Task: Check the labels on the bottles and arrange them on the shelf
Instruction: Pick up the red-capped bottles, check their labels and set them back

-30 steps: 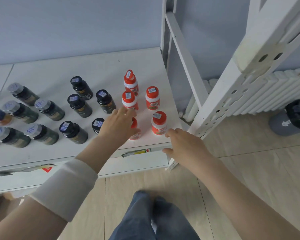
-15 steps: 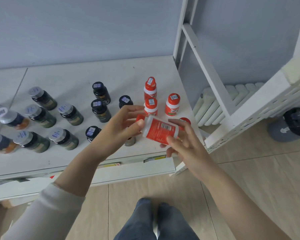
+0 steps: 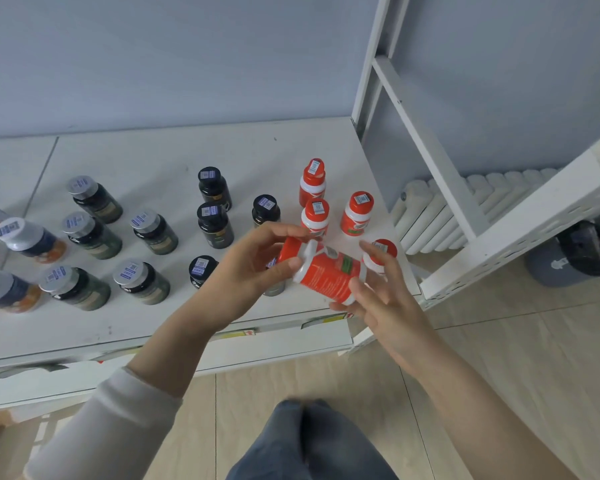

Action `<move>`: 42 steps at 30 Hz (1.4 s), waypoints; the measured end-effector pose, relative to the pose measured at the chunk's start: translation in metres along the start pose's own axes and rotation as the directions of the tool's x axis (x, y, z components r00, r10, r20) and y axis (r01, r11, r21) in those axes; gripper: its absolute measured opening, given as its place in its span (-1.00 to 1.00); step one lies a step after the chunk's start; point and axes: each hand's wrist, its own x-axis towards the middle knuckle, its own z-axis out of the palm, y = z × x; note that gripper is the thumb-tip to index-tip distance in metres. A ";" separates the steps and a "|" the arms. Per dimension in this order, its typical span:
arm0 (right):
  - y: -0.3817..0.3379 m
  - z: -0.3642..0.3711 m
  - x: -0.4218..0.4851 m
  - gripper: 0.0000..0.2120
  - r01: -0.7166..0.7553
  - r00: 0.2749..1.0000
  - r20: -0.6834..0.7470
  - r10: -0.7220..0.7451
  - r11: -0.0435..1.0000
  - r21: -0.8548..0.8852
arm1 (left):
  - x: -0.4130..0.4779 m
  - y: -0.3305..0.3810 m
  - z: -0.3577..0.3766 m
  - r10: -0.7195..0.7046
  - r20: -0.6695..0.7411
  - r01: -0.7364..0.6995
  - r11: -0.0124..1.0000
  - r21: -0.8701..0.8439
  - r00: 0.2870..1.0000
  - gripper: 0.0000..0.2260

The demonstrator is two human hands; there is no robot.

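While sideways, red bottle (image 3: pixel 327 279) in both curled hands (image 3: pixel 246 271) (image 3: pixel 388 303)

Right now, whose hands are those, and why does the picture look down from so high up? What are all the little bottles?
There is no machine here. A person wears a camera on their head, so this one picture looks down at what they see: their own two hands and, lower down, their legs in jeans. The left hand and the right hand together hold one red bottle, tipped on its side, probably so its label can be read. Under the hands is a white shelf. On it stand four more red bottles, some dark bottles with black caps, and, further left, bottles with silver caps. The caps carry small stickers.
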 end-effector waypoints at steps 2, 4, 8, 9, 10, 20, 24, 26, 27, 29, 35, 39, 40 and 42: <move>0.001 -0.002 0.001 -0.61 -0.012 1.000 0.010 0.012 1.000 -0.008 | -0.001 0.002 0.001 0.025 0.012 -0.025 0.999 -0.034 1.000 -0.69; 0.001 -0.003 0.002 -0.61 0.065 0.998 -0.013 -0.066 0.997 -0.052 | -0.002 0.000 0.002 0.010 0.004 -0.010 0.998 -0.057 1.000 -0.65; -0.001 -0.002 0.003 -0.51 0.168 0.981 -0.079 -0.177 0.979 -0.114 | 0.000 -0.004 0.005 -0.035 -0.073 0.029 0.997 -0.077 0.997 -0.67; -0.001 -0.001 0.004 -0.49 0.170 0.978 -0.102 -0.180 0.980 -0.105 | 0.002 -0.004 0.006 -0.042 -0.077 0.034 0.994 -0.105 0.996 -0.67; -0.003 0.000 0.004 -0.50 0.172 0.975 -0.122 -0.183 0.980 -0.100 | 0.003 -0.004 0.008 -0.059 -0.074 0.048 0.988 -0.147 0.995 -0.67; -0.029 0.004 0.015 -0.50 0.087 0.961 -0.127 -0.247 0.702 -0.706 | 0.028 -0.004 -0.002 -0.324 -0.002 0.303 0.885 -0.354 0.946 -0.81; -0.039 -0.014 0.017 -0.43 -0.038 0.992 -0.056 -0.115 0.147 -0.988 | 0.040 0.000 0.000 -0.198 -0.056 0.206 0.943 0.263 0.979 -0.76; -0.045 -0.018 0.021 -0.47 -0.069 0.993 -0.059 -0.099 -0.098 -0.993 | 0.045 -0.003 0.008 -0.134 -0.024 0.121 0.785 0.607 0.991 -0.71; -0.046 -0.020 0.023 -0.49 -0.084 0.993 -0.069 -0.099 -0.158 -0.984 | 0.047 -0.006 0.013 -0.117 0.010 0.075 0.698 0.712 0.993 -0.70; -0.048 -0.022 0.026 -0.51 -0.111 0.992 -0.093 -0.091 -0.218 -0.970 | 0.050 -0.014 0.022 -0.109 0.091 -0.012 0.573 0.819 0.990 -0.67; -0.048 -0.026 0.035 -0.47 -0.123 0.992 -0.114 -0.047 -0.296 -0.947 | 0.062 -0.040 0.031 -0.223 0.135 -0.043 0.374 0.927 0.965 -0.60; -0.053 -0.030 0.041 -0.50 -0.130 0.992 -0.125 -0.036 -0.251 -0.959 | 0.067 -0.047 0.034 -0.227 0.103 -0.020 0.343 0.939 0.968 -0.58; -0.054 -0.032 0.043 -0.50 -0.126 0.992 -0.121 -0.033 -0.245 -0.961 | 0.068 -0.047 0.035 -0.223 0.100 -0.019 0.339 0.940 0.970 -0.58; -0.057 -0.036 0.046 -0.50 -0.114 0.993 -0.113 -0.019 -0.248 -0.962 | 0.068 -0.044 0.036 -0.223 0.101 -0.025 0.320 0.947 0.970 -0.57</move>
